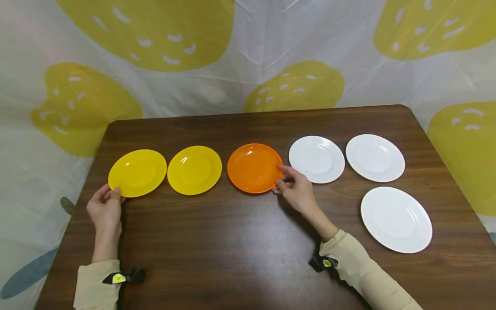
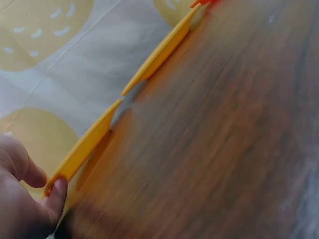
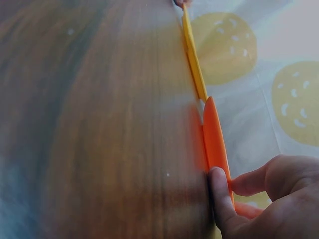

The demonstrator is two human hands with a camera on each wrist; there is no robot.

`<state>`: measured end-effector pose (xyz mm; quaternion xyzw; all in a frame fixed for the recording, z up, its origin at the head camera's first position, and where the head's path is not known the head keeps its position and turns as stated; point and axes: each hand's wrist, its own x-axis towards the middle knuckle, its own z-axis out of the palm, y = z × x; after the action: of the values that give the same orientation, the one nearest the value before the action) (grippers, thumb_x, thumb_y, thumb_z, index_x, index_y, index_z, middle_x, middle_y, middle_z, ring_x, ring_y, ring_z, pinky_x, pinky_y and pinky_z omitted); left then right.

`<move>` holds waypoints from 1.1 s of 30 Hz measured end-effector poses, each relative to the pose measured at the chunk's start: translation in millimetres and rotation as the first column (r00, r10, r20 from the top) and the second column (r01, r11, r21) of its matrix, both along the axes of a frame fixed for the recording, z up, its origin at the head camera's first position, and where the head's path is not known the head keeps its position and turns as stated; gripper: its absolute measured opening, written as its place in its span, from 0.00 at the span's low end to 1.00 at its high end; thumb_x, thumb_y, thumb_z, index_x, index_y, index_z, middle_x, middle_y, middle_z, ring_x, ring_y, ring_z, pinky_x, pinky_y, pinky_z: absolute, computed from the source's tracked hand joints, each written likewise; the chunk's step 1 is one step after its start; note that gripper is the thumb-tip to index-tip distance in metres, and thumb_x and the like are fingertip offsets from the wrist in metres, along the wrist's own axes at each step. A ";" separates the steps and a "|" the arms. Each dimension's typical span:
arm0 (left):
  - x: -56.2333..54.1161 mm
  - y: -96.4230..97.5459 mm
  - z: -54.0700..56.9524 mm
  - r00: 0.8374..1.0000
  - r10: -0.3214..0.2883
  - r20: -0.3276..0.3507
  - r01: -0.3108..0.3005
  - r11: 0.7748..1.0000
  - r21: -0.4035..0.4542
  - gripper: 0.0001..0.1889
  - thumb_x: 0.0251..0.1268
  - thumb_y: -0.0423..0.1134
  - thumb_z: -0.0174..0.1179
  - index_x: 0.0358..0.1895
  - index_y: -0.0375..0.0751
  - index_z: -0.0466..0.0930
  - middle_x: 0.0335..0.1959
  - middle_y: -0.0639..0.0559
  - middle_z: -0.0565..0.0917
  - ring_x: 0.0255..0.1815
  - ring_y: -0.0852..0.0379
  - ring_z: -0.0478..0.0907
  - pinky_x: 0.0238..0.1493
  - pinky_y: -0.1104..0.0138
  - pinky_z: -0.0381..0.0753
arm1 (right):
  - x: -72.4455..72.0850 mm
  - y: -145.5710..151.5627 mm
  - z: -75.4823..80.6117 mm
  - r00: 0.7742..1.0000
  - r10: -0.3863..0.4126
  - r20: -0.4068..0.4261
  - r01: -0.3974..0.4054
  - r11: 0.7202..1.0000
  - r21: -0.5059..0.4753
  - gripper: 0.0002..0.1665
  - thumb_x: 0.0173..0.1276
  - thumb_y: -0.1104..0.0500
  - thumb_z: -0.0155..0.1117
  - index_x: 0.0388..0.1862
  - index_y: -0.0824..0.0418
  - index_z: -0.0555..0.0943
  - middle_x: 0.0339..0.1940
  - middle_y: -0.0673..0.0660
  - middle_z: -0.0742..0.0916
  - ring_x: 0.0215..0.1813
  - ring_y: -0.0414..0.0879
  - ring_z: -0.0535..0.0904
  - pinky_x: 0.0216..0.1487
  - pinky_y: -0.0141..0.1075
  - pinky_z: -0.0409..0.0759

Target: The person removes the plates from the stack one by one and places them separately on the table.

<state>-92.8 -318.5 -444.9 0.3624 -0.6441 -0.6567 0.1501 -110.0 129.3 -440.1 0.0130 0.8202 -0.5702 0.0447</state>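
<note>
At the left end of a row of plates, my left hand (image 1: 104, 211) pinches the near-left rim of a yellow plate (image 1: 137, 173). The left wrist view shows thumb and fingers on either side of that plate's edge (image 2: 89, 142). A second yellow plate (image 1: 195, 170) lies just right of it, with a very narrow gap. In the middle of the row is an orange plate (image 1: 254, 168), its right rim pinched by my right hand (image 1: 297, 189). In the right wrist view, the thumb and fingers grip the orange plate's edge (image 3: 215, 137).
Two white plates (image 1: 317, 159) (image 1: 375, 158) lie to the right of the orange one, and a third white plate (image 1: 396, 219) sits nearer on the right. All rest on a dark wooden table (image 1: 217, 254). A lemon-patterned cloth (image 1: 193, 92) hangs behind the table's far edge.
</note>
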 end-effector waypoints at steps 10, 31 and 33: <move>3.2 0.0 3.3 0.983 -0.069 0.173 0.094 0.986 -0.141 0.29 0.73 0.37 0.55 0.74 0.30 0.65 0.42 0.57 0.68 0.39 0.68 0.67 0.36 0.85 0.71 | 1.1 2.0 4.5 0.998 0.010 -0.059 -0.005 0.996 0.089 0.29 0.67 0.71 0.65 0.67 0.68 0.76 0.41 0.68 0.84 0.32 0.51 0.89 0.32 0.29 0.86; -3.2 48.7 26.4 0.963 -0.227 0.149 0.268 0.876 -0.401 0.31 0.74 0.46 0.56 0.75 0.37 0.64 0.59 0.49 0.72 0.54 0.58 0.71 0.53 0.70 0.71 | -9.4 6.9 22.7 0.968 0.070 -0.242 -0.007 0.967 0.254 0.27 0.70 0.62 0.66 0.65 0.72 0.76 0.51 0.69 0.85 0.52 0.61 0.85 0.57 0.52 0.84; -3.2 60.0 28.4 0.940 -0.306 0.152 0.342 0.832 -0.436 0.31 0.75 0.47 0.55 0.76 0.37 0.63 0.65 0.41 0.70 0.60 0.50 0.71 0.59 0.64 0.73 | -10.0 6.9 25.0 0.966 0.086 -0.245 -0.013 0.958 0.286 0.29 0.70 0.58 0.67 0.66 0.70 0.76 0.55 0.69 0.85 0.56 0.61 0.83 0.61 0.52 0.81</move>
<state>-96.0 -258.5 -416.5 0.2272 -0.8373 -0.4885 0.0929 -120.0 136.2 -415.1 -0.0748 0.8921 -0.4429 -0.0489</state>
